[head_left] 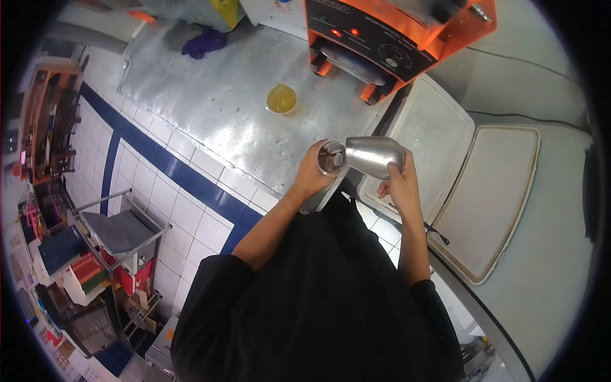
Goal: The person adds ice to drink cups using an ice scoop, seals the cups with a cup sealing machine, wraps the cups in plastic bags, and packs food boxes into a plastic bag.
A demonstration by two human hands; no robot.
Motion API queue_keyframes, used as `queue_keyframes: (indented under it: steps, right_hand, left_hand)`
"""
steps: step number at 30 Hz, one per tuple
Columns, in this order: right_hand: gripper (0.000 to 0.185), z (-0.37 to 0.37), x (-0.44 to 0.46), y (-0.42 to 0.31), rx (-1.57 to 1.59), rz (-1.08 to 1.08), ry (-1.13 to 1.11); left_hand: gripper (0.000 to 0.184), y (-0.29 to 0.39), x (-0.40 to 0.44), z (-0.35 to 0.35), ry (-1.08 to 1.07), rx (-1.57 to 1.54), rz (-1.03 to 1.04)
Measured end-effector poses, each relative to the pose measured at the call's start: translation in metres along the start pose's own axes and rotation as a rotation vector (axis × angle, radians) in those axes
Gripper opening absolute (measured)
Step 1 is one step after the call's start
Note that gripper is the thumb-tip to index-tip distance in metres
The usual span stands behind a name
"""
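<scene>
My left hand (310, 173) is wrapped around a clear plastic cup (331, 158) that has ice and a brownish drink in it. In my right hand (401, 183) is a steel shaker tin (374, 156), tipped on its side with its narrow mouth at the cup's rim. Whether liquid is flowing between them I cannot tell. Farther back on the metal counter (216, 102) stands another clear cup with a yellow drink (282, 100), untouched by either hand.
An orange and black machine (372, 48) with red lights stands at the back right. Pale lids (487, 204) cover the surface on my right. A purple cloth (204, 42) lies at the counter's far left. A folding chair (124, 229) stands on the tiled floor.
</scene>
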State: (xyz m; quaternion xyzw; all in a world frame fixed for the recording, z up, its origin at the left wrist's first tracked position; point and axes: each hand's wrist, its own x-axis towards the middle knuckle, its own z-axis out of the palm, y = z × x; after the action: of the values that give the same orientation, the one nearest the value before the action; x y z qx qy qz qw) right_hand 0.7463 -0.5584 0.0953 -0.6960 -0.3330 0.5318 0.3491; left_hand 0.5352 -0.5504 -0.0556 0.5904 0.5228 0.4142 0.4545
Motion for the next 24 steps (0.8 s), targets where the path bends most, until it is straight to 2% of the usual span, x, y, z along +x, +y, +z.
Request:
queue_keyframes:
  steps: [1, 5, 6, 10, 12, 13, 15, 16, 18, 22, 24]
  right_hand:
    - [0.039, -0.005, 0.000, -0.001, 0.051, -0.010, 0.016]
    - [0.031, -0.042, 0.004, 0.009, 0.240, 0.094, 0.099]
    - [0.031, -0.057, 0.010, 0.021, 0.241, 0.097, 0.123]
    - [0.035, -0.102, 0.052, 0.078, 0.163, 0.073, 0.305]
    - [0.038, -0.111, 0.081, 0.108, -0.432, 0.126, 0.292]
    - [0.038, -0.111, 0.103, 0.137, -0.419, 0.132, 0.285]
    - [0.040, -0.106, 0.143, 0.199, -0.993, -0.193, 0.362]
    - [0.040, -0.096, 0.150, 0.207, -0.982, -0.188, 0.351]
    - [0.039, -0.073, 0.159, 0.222, -1.039, -0.070, 0.108]
    - [0.037, -0.109, 0.174, 0.235, -1.025, -0.056, -0.114]
    - [0.036, -0.113, 0.171, 0.241, -0.939, -0.120, -0.203]
  left_hand:
    - [0.077, 0.000, 0.001, -0.004, -0.007, 0.082, 0.102]
    - [0.070, 0.004, 0.000, -0.004, 0.033, 0.119, 0.089]
    - [0.069, 0.000, -0.002, -0.003, 0.050, 0.033, 0.031]
    - [0.070, -0.005, -0.011, -0.011, 0.099, 0.093, 0.008]
    - [0.071, -0.003, -0.017, -0.017, 0.121, 0.101, -0.019]
    - [0.072, 0.004, -0.018, -0.020, 0.117, 0.085, -0.047]
    - [0.074, 0.000, -0.024, -0.026, 0.101, 0.056, -0.068]
    - [0.074, 0.003, -0.026, -0.025, 0.099, 0.071, -0.073]
    - [0.071, 0.011, -0.031, -0.028, 0.121, 0.115, -0.143]
    - [0.072, 0.021, -0.037, -0.025, 0.170, 0.131, -0.127]
    - [0.073, 0.024, -0.039, -0.023, 0.170, 0.117, -0.166]
